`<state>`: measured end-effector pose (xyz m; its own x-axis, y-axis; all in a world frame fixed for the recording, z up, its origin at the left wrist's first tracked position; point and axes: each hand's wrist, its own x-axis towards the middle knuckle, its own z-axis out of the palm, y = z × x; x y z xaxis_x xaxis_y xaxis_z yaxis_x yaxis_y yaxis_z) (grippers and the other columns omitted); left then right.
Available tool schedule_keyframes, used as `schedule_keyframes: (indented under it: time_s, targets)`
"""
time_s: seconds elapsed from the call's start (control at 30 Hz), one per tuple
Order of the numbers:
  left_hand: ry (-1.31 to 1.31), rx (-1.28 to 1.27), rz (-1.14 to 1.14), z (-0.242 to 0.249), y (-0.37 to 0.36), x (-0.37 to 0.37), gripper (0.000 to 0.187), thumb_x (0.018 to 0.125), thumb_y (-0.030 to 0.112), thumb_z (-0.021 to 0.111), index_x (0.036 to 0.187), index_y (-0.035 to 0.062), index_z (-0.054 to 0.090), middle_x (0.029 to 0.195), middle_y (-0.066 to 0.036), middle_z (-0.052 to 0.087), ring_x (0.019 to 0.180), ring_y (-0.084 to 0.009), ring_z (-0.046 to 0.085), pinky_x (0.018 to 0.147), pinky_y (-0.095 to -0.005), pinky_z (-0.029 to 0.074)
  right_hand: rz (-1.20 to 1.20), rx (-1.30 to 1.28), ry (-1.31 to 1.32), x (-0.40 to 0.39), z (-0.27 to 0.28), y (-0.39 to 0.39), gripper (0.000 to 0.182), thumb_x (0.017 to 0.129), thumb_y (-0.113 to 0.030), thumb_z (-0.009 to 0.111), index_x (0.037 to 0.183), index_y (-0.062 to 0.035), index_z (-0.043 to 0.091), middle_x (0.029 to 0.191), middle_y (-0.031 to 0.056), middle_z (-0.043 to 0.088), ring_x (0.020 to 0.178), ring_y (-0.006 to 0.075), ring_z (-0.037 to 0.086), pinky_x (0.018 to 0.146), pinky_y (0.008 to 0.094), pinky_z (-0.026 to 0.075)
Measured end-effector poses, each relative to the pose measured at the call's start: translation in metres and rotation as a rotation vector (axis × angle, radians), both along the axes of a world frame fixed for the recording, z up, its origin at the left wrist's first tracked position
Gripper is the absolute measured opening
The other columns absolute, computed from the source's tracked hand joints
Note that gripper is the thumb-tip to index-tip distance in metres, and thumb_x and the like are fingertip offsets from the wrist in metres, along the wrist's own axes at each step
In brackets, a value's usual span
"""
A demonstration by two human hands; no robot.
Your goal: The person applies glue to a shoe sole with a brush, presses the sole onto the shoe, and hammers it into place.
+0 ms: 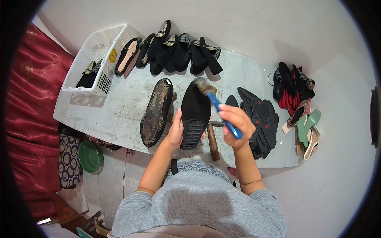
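Note:
My left hand [175, 131] is closed around the edge of a black shoe sole [196, 109], gripping it near the ridged heel. In my right hand [237, 125] is a paintbrush [222, 110] with a blue handle. Its bristles overlap the toe end of the sole in this view. To the left, an upturned shoe [156, 113] shows a worn, brown-stained underside. A hammer [213, 142] with a wooden handle lies on the table, partly behind the sole and my right hand.
Several dark textured soles [262, 125] are piled to the right. Black shoes [182, 53] line the back of the table [119, 95]. A white basket [107, 51] with shoes stands back left. More shoes [291, 83] and green soles [307, 127] sit far right. A green basin [90, 156] stands below.

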<state>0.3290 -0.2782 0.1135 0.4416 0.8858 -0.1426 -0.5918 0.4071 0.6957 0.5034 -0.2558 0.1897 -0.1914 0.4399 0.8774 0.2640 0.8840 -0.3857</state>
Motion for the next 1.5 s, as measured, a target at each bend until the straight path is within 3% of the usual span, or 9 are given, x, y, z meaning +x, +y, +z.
schedule_keyframes:
  time_s: [0.17,0.33,0.47,0.63,0.83,0.9,1.13,1.27,1.5]
  targets:
    - [0.016,0.014,-0.001,0.001,0.000,0.001,0.082,0.089,0.063,0.010,0.123,-0.0020,0.046,0.107,-0.014,0.061,0.071,-0.0212,0.064,0.063,-0.0307,0.053,-0.154,-0.087,-0.039,-0.008,0.000,0.010,0.035,0.062,0.008,0.059,0.095,-0.0017,0.063,0.097,0.0159,0.065,0.083,0.0285,0.064,0.070,0.0333,0.052]
    - [0.008,-0.030,0.054,0.002,-0.002,0.001,0.082,0.089,0.063,0.009,0.120,-0.0017,0.049,0.093,-0.014,0.064,0.071,-0.0221,0.064,0.064,-0.0311,0.052,-0.037,-0.028,0.058,-0.005,-0.001,0.000,0.021,0.073,-0.006,0.068,0.093,-0.0002,0.063,0.093,0.0168,0.065,0.078,0.0276,0.065,0.067,0.0318,0.052]
    - [0.034,0.012,-0.030,-0.009,0.000,-0.003,0.082,0.089,0.063,0.009,0.117,-0.0011,0.051,0.086,-0.015,0.063,0.072,-0.0224,0.063,0.065,-0.0316,0.052,-0.017,-0.040,-0.061,-0.010,-0.001,0.003,0.022,0.071,0.002,0.064,0.093,-0.0001,0.063,0.093,0.0165,0.065,0.081,0.0275,0.065,0.068,0.0317,0.052]
    - [0.072,0.002,-0.006,-0.007,0.001,0.000,0.082,0.089,0.064,0.009,0.114,-0.0006,0.053,0.085,-0.015,0.063,0.073,-0.0224,0.063,0.066,-0.0324,0.052,-0.121,-0.133,0.138,-0.002,-0.008,0.012,0.031,0.062,0.006,0.064,0.093,0.0003,0.063,0.094,0.0171,0.065,0.084,0.0301,0.064,0.072,0.0325,0.052]
    - [0.102,-0.022,-0.059,-0.012,0.002,-0.002,0.085,0.086,0.068,0.010,0.126,0.0007,0.045,0.107,-0.018,0.060,0.074,-0.0242,0.064,0.067,-0.0351,0.053,-0.020,-0.095,-0.019,-0.005,-0.003,0.002,0.032,0.064,0.009,0.060,0.094,-0.0006,0.063,0.093,0.0159,0.065,0.082,0.0297,0.064,0.071,0.0312,0.052]
    - [0.064,-0.008,-0.061,-0.007,0.003,0.000,0.084,0.087,0.067,0.010,0.127,0.0011,0.044,0.112,-0.018,0.058,0.074,-0.0242,0.064,0.067,-0.0348,0.054,-0.164,-0.140,0.030,-0.003,-0.008,0.009,0.033,0.064,0.010,0.058,0.094,-0.0006,0.063,0.093,0.0158,0.065,0.082,0.0296,0.064,0.071,0.0311,0.052]
    - [0.011,-0.025,-0.019,0.000,0.002,0.001,0.081,0.089,0.063,0.010,0.121,-0.0006,0.048,0.102,-0.014,0.061,0.074,-0.0225,0.063,0.066,-0.0320,0.052,-0.038,-0.052,0.057,0.007,-0.006,0.004,0.024,0.079,-0.018,0.067,0.095,0.0002,0.063,0.096,0.0165,0.065,0.083,0.0278,0.065,0.071,0.0318,0.052]
    - [0.071,-0.024,-0.028,0.002,0.002,-0.002,0.082,0.089,0.064,0.010,0.119,-0.0020,0.049,0.095,-0.014,0.062,0.073,-0.0224,0.063,0.067,-0.0325,0.052,-0.009,-0.063,-0.079,0.003,-0.005,0.003,0.021,0.080,-0.017,0.066,0.093,-0.0009,0.064,0.094,0.0158,0.065,0.080,0.0266,0.065,0.067,0.0312,0.052]
    - [0.063,-0.007,-0.013,-0.004,0.004,-0.005,0.083,0.089,0.064,0.009,0.117,-0.0026,0.051,0.084,-0.015,0.063,0.073,-0.0220,0.063,0.067,-0.0318,0.052,0.084,-0.160,0.069,0.012,0.001,0.002,0.019,0.081,-0.017,0.064,0.091,-0.0012,0.064,0.094,0.0136,0.066,0.078,0.0268,0.065,0.068,0.0301,0.052]
